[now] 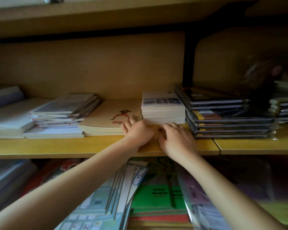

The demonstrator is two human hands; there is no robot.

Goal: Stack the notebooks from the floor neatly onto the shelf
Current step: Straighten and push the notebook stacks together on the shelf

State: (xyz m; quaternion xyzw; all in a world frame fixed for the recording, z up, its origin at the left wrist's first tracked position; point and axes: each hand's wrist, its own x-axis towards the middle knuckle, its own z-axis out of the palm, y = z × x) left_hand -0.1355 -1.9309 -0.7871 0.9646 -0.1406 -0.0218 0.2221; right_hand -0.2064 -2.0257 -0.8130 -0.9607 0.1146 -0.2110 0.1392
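**On the shelf (73, 146): hands at the white stack (163, 108)**

Far left: pale pile (7, 120) of paper, lying flat and running out of frame.

Next right: mixed stack (63, 112) of thin notebooks, the upper ones skewed.

Touching that on its right: beige stack (105, 120), low, with a red figure printed on the top cover.

Left hand (137, 131) reaches in over the shelf's front edge. Its fingers are spread and fairly straight across the beige stack's right front corner. There is a ring on one finger. The hand sits against the white stack's lower left corner. Grip released, nothing enclosed.

White stack holds the task notebooks. It is squared up and sits on the shelf between the beige stack and the dark stack (228, 120). A strip of small pictures shows on its top cover.

Right hand (177, 138) is back-up on the shelf, right beside the left hand. Its fingers bend down with the tips at the foot of the white stack's front face. The tips are blurred, so I cannot tell whether the grip closes on anything.

Dark stack is wrapped in clear plastic. It stands just beside the white stack's right side and reaches further forward.

Far right, past a seam in the shelf board: small stack (284, 110), partly in shadow.

Under the shelf: pale blue sheets (110, 193) leaning, then green pads (156, 193) lying flat.
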